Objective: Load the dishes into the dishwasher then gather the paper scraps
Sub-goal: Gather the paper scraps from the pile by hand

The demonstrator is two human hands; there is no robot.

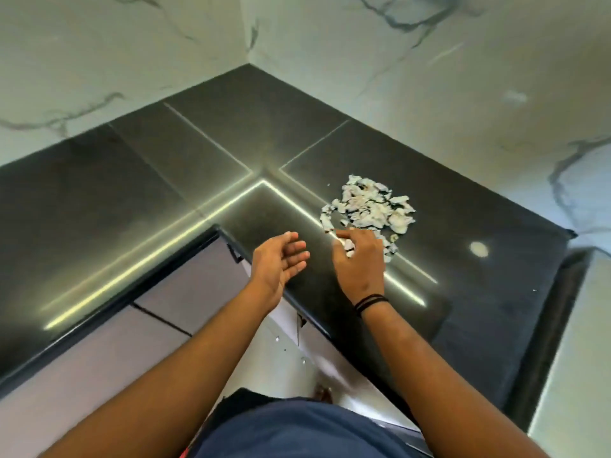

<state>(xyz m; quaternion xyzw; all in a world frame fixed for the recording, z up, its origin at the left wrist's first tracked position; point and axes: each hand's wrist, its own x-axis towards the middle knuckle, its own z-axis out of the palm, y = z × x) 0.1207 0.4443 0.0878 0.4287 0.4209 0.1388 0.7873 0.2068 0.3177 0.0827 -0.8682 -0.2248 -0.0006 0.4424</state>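
Observation:
A heap of torn white paper scraps lies on the black counter, right of its inner corner. My right hand sits at the heap's near edge, its fingers curled round a few white scraps. My left hand hovers at the counter's front edge, palm turned up and cupped, fingers relaxed, holding nothing. The two hands are a short gap apart. No dishes or dishwasher are in view.
White marble-look walls meet in a corner behind the L-shaped counter. Grey cabinet fronts run below the counter's edge at left. A few tiny scraps lie on the light floor. The counter ends at right.

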